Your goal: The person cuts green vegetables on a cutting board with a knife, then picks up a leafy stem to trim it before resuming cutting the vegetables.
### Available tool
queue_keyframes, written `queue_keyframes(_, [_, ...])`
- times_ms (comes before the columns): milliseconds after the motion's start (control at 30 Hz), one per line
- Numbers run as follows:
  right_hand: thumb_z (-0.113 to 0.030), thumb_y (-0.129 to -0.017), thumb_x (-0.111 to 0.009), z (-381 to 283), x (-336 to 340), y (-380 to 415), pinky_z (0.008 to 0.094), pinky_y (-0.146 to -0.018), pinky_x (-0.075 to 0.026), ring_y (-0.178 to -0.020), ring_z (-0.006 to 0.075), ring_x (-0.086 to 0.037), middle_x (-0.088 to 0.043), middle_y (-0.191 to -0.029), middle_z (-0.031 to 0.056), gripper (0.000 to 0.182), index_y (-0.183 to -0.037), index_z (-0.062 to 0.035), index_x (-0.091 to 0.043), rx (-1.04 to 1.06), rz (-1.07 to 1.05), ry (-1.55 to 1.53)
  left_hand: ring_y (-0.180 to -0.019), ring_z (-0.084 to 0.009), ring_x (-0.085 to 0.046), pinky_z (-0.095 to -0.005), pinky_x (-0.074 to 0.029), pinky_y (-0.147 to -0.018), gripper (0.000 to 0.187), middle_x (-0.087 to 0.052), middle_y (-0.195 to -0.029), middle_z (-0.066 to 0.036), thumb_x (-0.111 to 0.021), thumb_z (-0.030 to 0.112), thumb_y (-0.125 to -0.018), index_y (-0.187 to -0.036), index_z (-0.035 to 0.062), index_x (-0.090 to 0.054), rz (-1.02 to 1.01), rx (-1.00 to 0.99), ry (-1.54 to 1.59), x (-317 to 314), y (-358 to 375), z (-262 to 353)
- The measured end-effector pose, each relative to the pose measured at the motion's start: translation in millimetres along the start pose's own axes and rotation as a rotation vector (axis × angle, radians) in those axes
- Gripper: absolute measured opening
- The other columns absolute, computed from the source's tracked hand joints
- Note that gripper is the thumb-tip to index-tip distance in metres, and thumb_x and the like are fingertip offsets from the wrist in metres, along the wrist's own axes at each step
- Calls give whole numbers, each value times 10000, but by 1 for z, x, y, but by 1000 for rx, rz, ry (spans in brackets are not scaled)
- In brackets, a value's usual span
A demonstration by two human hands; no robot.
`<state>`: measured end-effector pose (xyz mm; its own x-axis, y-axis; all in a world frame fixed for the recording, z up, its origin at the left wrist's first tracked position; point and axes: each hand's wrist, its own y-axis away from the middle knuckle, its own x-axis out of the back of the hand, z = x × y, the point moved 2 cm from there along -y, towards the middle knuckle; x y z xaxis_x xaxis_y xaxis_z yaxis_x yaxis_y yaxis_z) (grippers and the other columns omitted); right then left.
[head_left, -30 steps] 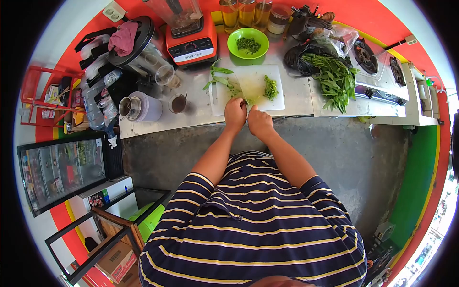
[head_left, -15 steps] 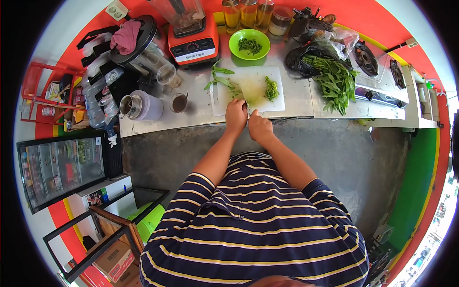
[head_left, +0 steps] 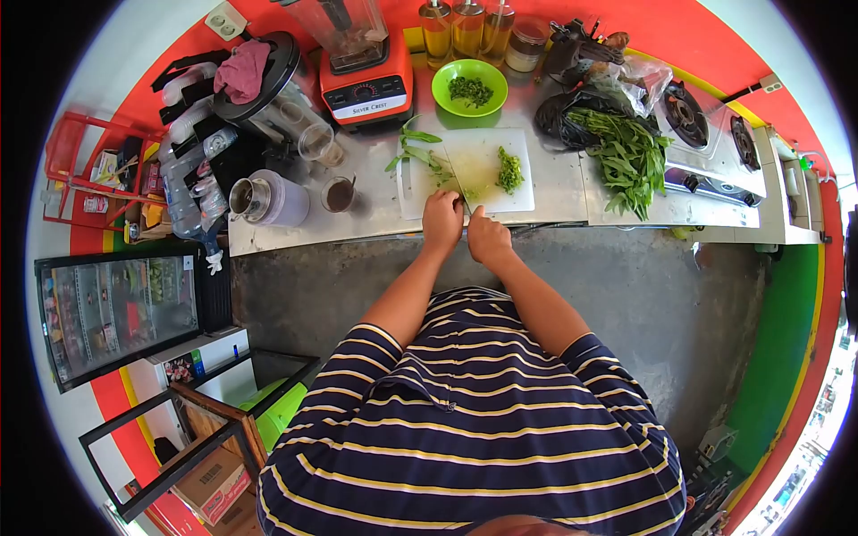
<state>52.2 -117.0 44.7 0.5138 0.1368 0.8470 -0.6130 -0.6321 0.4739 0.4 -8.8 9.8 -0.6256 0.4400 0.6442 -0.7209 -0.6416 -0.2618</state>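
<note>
Grey concrete floor (head_left: pixel 626 295), orange wall (head_left: pixel 715 36)

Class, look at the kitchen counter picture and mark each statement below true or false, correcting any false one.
1. A white cutting board lies on the counter in front of the person. True.
2. The green bowl is empty. False: it holds chopped greens.
3. The left hand and right hand are side by side at the board's near edge. True.
4. The pile of chopped greens lies on the floor. False: it lies on the board.
5. The blender has a blue base. False: its base is orange-red.
</note>
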Motion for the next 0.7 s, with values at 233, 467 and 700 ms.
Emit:
queue_keyframes(233, [-98, -956, -557, 14, -4, -11, 494, -890, -571, -1032, 447, -702, -703, -1071, 307, 280, -1185, 31, -460, -28, 59, -103, -878, -404, -624, -491, -495, -797, 77, -640, -895, -178, -662, 83, -870, -914, 21, -673, -40, 0, -52, 4, 0, 2])
queue_keyframes(467, [-135, -988, -492, 49, 16, -7, 495, -890, -572, -1024, 430, -710, -712, -1086, 282, 264, -1199, 23, -480, -175, 124, -132, -909, -395, -641, -492, -520, -799, 82, -645, -933, -167, -640, 113, -910, -926, 43, -678, -120, 49, -91, -11, -14, 6])
queue_keyframes(700, [-127, -947, -523, 39, 20, -7, 529, -887, -558, -1000, 469, -698, -693, -1057, 335, 247, -1117, 51, -547, -17, 99, -168, -881, -418, -642, -515, -524, -794, 89, -647, -933, -201, -616, 88, -885, -907, 24, -673, -173, -15, -83, -25, -22, 16])
